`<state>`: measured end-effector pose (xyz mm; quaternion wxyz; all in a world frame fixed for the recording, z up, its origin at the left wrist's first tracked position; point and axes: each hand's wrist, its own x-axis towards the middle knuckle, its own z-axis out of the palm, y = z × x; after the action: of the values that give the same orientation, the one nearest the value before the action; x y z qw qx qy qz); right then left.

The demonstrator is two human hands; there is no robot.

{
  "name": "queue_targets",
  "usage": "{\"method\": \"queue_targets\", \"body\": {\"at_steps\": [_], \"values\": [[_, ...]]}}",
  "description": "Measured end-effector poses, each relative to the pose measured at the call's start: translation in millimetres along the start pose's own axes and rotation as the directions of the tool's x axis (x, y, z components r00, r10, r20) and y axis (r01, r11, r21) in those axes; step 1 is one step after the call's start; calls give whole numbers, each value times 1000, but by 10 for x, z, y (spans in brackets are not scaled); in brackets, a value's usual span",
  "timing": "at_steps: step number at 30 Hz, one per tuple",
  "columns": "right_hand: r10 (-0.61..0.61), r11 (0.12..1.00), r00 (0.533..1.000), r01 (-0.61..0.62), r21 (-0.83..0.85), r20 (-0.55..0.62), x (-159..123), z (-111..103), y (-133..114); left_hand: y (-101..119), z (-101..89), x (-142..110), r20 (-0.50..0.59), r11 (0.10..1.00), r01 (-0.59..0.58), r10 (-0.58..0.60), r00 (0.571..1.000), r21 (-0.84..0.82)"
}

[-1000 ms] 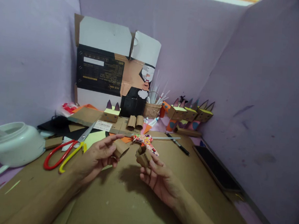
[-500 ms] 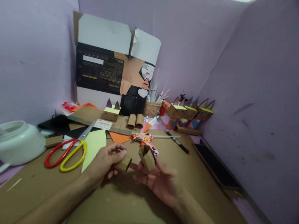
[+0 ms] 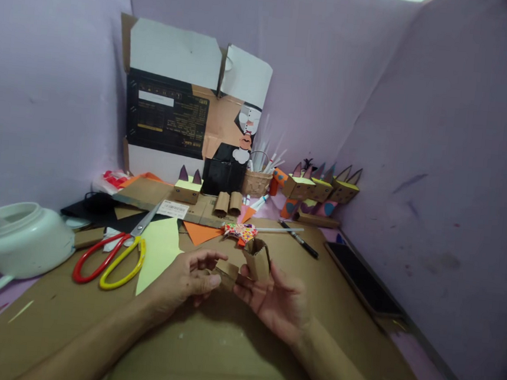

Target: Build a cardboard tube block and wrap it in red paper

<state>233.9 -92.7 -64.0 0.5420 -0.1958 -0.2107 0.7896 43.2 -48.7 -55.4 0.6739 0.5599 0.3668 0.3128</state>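
My left hand [image 3: 187,279] pinches a small brown cardboard tube [image 3: 227,272] that lies on its side, low over the cardboard sheet [image 3: 221,353]. My right hand [image 3: 277,301], palm up, holds a second cardboard tube [image 3: 257,260] upright between thumb and fingers. The two tubes touch, the lying one pressed against the foot of the upright one. Just behind them lies a patterned, multicoloured paper piece [image 3: 240,231].
Red and yellow scissors [image 3: 112,251] and a pale yellow paper [image 3: 159,250] lie left of my hands. A white pot [image 3: 11,243] stands far left. At the back are a printed carton [image 3: 185,107], a basket of pens [image 3: 258,181], cardboard animal boxes [image 3: 322,189], a pen [image 3: 297,239] and a dark slab [image 3: 363,279].
My hands have come together: the left tube has been lowered and moved right until it meets the right tube, which has been turned upright.
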Motion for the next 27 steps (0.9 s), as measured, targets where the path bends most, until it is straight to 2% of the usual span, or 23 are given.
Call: {"method": "queue_targets", "body": {"at_steps": [3,6,9,12,19,24,27], "values": [[9,1000,999,-9,-12,32,12,9,12,4,7,-7,7,1000,-26,26,1000,-1],[38,999,998,-38,2,53,27,10,22,16,44,-32,20,994,-88,90,996,-69],[57,998,998,-58,38,38,37,2,16,30,84,-61,-21,986,-125,123,992,-110],[51,997,998,-52,54,21,44,-10,6,53,92,-80,-84,995,-94,90,992,-45],[24,1000,1000,-24,5,11,49,-18,45,37,55,-60,-44,993,-109,110,993,39],[18,997,1000,-19,-70,-22,48,-7,45,67,1,-53,-142,990,-124,132,981,67],[-27,985,998,16,-171,-64,49,5,39,154,-58,-79,-246,976,-195,213,946,97]]}}
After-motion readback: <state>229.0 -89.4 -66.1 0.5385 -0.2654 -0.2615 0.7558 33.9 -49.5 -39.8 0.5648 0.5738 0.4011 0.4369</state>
